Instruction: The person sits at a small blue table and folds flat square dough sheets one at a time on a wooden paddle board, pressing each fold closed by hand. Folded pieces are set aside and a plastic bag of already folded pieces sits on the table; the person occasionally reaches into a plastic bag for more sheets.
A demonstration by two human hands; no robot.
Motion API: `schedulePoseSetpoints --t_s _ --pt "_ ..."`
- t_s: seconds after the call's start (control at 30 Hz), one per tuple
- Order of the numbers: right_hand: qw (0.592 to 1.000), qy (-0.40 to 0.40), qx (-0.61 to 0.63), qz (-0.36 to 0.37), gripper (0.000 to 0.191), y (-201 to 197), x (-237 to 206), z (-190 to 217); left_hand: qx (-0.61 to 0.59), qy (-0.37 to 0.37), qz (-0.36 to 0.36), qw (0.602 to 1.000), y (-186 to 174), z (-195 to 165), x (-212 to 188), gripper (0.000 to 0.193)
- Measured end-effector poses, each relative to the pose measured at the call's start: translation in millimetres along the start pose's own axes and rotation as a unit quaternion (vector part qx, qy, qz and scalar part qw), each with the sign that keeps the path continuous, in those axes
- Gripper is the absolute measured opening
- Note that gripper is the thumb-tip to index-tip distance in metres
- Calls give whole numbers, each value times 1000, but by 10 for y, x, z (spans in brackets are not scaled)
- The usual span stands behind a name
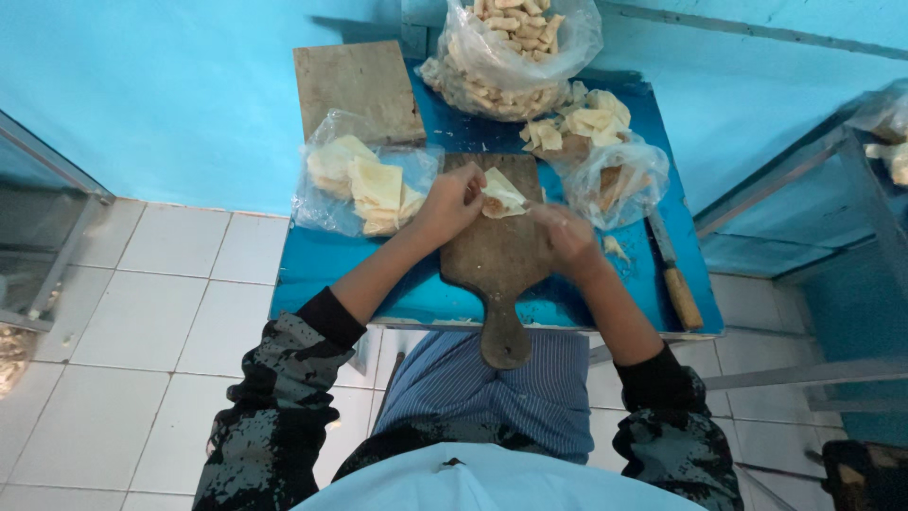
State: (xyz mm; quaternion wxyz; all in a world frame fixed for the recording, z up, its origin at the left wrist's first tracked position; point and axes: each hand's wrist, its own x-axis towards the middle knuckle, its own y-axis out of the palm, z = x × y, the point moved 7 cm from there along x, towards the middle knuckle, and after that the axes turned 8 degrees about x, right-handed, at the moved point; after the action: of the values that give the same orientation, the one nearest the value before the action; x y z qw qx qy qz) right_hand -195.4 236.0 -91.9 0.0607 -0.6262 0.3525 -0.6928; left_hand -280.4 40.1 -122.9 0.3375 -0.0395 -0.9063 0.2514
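- A wrapper [501, 193] is pinched by the left hand [452, 202] over the board [497, 255]; the right hand [566, 231] is closed on its other edge
- The thin sheet could be torn if pulled too hard; filling could be spilled
- A blue worktop [322, 260] is set against a blue wall [170, 95]; white floor tiles [161, 312] lie beneath
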Motion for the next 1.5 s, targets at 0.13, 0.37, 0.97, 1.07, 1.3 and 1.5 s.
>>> schedulePoseSetpoints --t_s 0.13,0.37,0.97,1.07,1.3,1.5 --pt "997 66 -11 -46 24 -52 -52 -117 30 20 12 999 2 -59 7 17" --pt "982 159 39 -95 22 -158 -11 -199 24 53 25 998 -27 -190 -5 19" --pt "972 147 -1 -186 27 -482 -36 -348 42 65 39 996 -54 -273 -1 24" --pt "925 209 -65 -310 32 -965 -185 -567 59 106 39 992 -36 -337 -29 23" --pt "885 401 -139 -192 42 -984 -284 -947 72 147 32 986 -34 -421 -25 19" --pt "969 205 -118 -65 33 -408 48 -552 68 114 50 990 2 -362 -27 18"
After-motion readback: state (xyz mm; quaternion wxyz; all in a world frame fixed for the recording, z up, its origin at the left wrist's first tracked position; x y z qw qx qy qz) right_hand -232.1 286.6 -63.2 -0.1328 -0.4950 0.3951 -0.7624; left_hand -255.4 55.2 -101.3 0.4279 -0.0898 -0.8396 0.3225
